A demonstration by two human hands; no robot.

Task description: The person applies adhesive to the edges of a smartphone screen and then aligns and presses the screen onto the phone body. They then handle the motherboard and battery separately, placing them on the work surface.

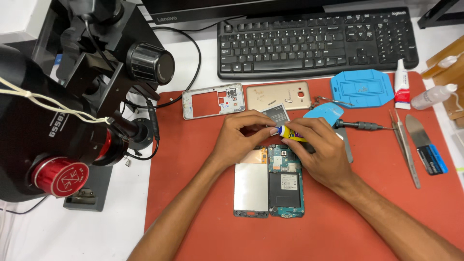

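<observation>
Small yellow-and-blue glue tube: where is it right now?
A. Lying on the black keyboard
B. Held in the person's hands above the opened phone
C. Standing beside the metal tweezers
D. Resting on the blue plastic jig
B: the small yellow-and-blue glue tube is pinched between the left hand and right hand, just above the opened phone with its teal circuit board on the red work mat.

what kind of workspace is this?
Likely a phone repair bench. An opened phone with its board bare lies on a red work mat, tweezers and a screwdriver beside it, and a black microscope stands at the left.
</observation>
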